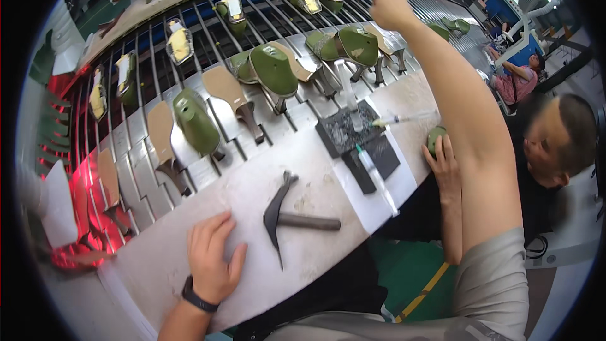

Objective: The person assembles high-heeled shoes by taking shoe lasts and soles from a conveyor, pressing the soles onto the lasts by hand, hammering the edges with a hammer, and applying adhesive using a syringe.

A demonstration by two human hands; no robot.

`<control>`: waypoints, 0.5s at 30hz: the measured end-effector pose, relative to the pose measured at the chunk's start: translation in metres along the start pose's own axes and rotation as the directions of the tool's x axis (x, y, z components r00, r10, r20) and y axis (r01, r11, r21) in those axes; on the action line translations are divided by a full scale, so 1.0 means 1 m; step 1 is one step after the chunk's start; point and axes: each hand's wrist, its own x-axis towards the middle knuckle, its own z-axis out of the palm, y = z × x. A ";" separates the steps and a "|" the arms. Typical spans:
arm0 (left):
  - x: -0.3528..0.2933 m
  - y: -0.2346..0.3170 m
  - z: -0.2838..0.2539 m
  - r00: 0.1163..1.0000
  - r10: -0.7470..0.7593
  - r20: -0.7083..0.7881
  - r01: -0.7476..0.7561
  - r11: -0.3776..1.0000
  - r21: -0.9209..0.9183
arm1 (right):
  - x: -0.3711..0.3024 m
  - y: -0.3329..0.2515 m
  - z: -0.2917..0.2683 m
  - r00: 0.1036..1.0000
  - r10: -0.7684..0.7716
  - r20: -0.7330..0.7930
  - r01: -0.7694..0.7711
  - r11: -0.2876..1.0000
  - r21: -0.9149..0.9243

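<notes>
1. Left hand (214, 256): 7 o'clock, palm down on the pale, smudged, smooth counter (315, 252); fingers loosely spread, grasping nothing; dark band on wrist.
2. Right hand (390, 11): 1 o'clock, raised, fingers curled in; cannot tell whether it grips anything.
3. Hammer (290, 220): 6 o'clock, flat on counter, at 2 o'clock from left hand, apart from it. Curved dark metal head tapering to a thin point; straight brown handle.
4. Green shoe (356, 46): 1 o'clock, on the metal rack (145, 183), nearest right hand. Smooth, glossy, rounded toe.
5. More on rack: another glossy green shoe (196, 121), 9–10 o'clock; flat tan sole (221, 88) on slim dark heel, 10–11 o'clock.
6. Black block (344, 132): 2 o'clock, rough, speckled top. Clear syringe (377, 180), slender, 4 o'clock, over white sheet (369, 215).
7. Co-worker's hand (447, 164): 3 o'clock, fingers on a small rounded green piece (434, 139).
</notes>
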 end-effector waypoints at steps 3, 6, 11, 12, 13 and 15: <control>-0.001 0.004 -0.008 0.998 -0.062 0.033 0.055 0.981 0.188 | 0.025 0.039 0.081 0.931 -0.093 0.354 0.175 0.963 -0.207; 0.001 0.005 -0.009 0.993 -0.072 0.093 0.053 0.980 0.189 | 0.042 0.109 0.170 0.768 -0.024 0.640 0.285 0.908 -0.308; 0.014 -0.001 -0.007 0.982 -0.123 0.146 0.103 0.986 0.132 | 0.052 0.172 0.228 0.922 0.199 0.332 -0.116 0.960 -0.254; 0.019 -0.003 -0.007 0.975 -0.154 0.162 0.134 0.982 0.131 | 0.065 0.170 0.232 0.915 0.289 0.282 -0.239 0.951 -0.197; 0.021 0.001 -0.010 0.970 -0.178 0.166 0.156 0.978 0.138 | 0.083 0.153 0.225 0.896 0.375 0.237 -0.357 0.927 -0.118; 0.023 0.000 -0.011 0.970 -0.188 0.153 0.170 0.978 0.125 | 0.128 0.144 0.216 0.918 0.358 0.172 -0.344 0.933 -0.108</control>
